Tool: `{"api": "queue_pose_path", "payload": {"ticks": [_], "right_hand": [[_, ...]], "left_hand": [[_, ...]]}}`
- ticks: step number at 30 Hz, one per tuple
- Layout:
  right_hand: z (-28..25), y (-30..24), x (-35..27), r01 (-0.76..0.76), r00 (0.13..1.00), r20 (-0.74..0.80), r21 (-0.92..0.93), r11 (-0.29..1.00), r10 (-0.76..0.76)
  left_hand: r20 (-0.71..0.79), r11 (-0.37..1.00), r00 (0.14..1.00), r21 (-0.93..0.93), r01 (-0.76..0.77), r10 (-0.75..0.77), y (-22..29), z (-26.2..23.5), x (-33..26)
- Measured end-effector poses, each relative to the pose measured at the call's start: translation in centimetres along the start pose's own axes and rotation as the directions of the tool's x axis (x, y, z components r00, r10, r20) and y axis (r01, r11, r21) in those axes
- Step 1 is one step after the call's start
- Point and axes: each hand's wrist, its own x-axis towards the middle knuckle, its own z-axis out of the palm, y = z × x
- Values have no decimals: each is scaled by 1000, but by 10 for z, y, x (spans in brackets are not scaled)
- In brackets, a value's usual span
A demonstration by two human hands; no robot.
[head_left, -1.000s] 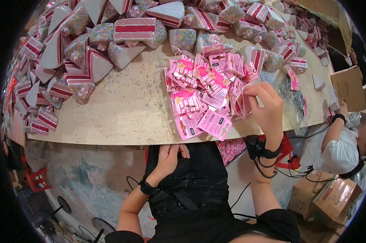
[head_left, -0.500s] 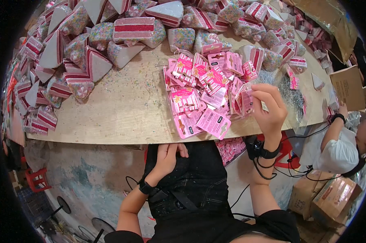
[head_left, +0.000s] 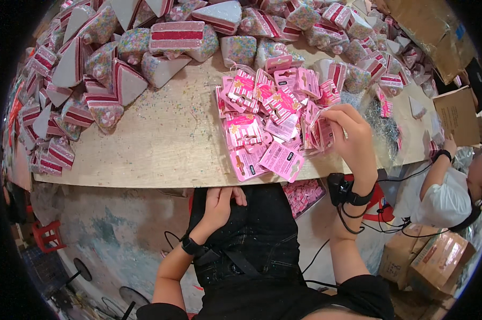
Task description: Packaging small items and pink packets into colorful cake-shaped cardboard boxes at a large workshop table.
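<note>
A heap of pink printed hang cards (head_left: 275,114) lies on the wooden table near its front edge, some striped pink and white. My right hand (head_left: 353,133) is over the heap's right side, thumb and forefinger pinched together at the top of an upright pink card (head_left: 322,134). The exact grip is partly hidden by the fingers. My left hand (head_left: 219,207) rests on my lap at the table's edge, holding nothing visible. Its fingers are loosely apart, with their tips partly under the edge.
Glittery toy cake slices (head_left: 177,37) are piled along the table's (head_left: 166,144) back and left. Clear plastic wrap (head_left: 385,128) lies right of the cards. A tray of small pink pieces (head_left: 305,197) sits below the edge. Another person's arm (head_left: 438,165) is by a cardboard box (head_left: 457,117).
My right hand has shifted slightly left and up over the cards, with the wrist turning a little. My left hand stays on my lap.
</note>
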Motion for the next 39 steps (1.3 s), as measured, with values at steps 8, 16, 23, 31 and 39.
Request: {"api": "queue_pose_path", "payload": {"ticks": [8, 16, 23, 31, 39], "right_hand": [[-9, -6, -1, 50, 998, 43, -133, 990, -45], [-13, -7, -12, -128, 991, 5, -142, 981, 130], [-17, -10, -11, -144, 988, 23, -171, 975, 150], [-32, -16, -12, -135, 985, 57, -334, 933, 163], [-14, 16, 6, -193, 923, 330, -47, 980, 198]], "left_hand": [[14, 1000, 1000, 20, -7, 7, 6, 3, 3], [5, 1000, 1000, -11, -14, 14, 3, 1, 1], [6, 997, 1000, -70, 19, -18, 0, 0, 1], [-28, 998, 999, -63, 27, -28, 2, -1, 1], [6, 998, 1000, -62, 4, -4, 4, -1, 2]]}}
